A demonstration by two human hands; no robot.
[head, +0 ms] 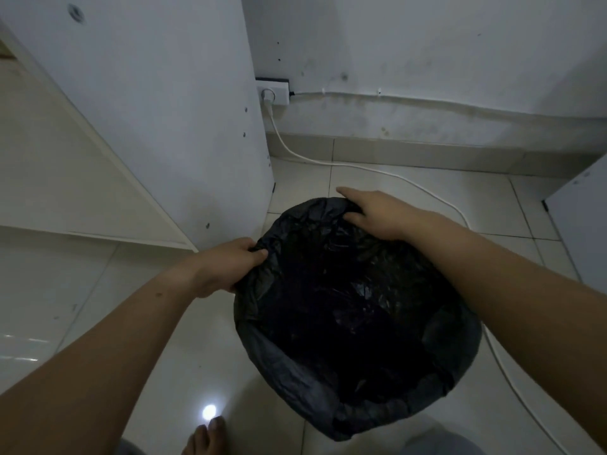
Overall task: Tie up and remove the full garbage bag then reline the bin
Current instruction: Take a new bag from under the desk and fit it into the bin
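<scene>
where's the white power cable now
In the head view, the white power cable runs from the wall socket along the floor, behind and right of the black bin bag.

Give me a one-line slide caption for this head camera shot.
Left hand and right hand grip the open black garbage bag by its far edge on a tiled floor, white cable alongside.

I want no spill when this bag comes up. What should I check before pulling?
1. Left hand grips the bag edge: ok.
2. Right hand has a firm hold on the far edge: cannot tell; its index finger points straight.
3. Near edge freed: not ok, it lies folded outward.
4. Fill level: cannot tell, the inside is dark.
5. White cable clear of the bag: cannot tell.
</scene>
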